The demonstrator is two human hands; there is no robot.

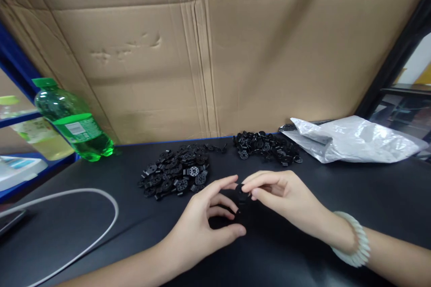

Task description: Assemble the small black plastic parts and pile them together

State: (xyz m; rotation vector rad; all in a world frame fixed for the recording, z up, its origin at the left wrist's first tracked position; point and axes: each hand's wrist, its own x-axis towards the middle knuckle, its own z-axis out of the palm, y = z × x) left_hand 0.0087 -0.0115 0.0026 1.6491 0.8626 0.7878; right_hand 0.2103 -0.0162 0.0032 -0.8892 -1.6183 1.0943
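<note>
My left hand (pixel 205 222) and my right hand (pixel 286 197) meet over the black table (pixel 353 197), near its middle. Both pinch one small black round plastic part (pixel 241 193) between their fingertips. My left thumb lies under it, my right fingers curl round it from the right. A white beaded bracelet (pixel 358 242) sits on my right wrist. Just beyond my hands lie two heaps of the same black round parts: a left heap (pixel 178 172) and a right heap (pixel 266 145).
A crumpled clear plastic bag (pixel 353 139) lies at the right rear. A green plastic bottle (pixel 72 121) stands at the left rear, a paler bottle (pixel 37 132) behind it. A white cable (pixel 84 197) loops across the left. A cardboard wall (pixel 215 54) closes the back.
</note>
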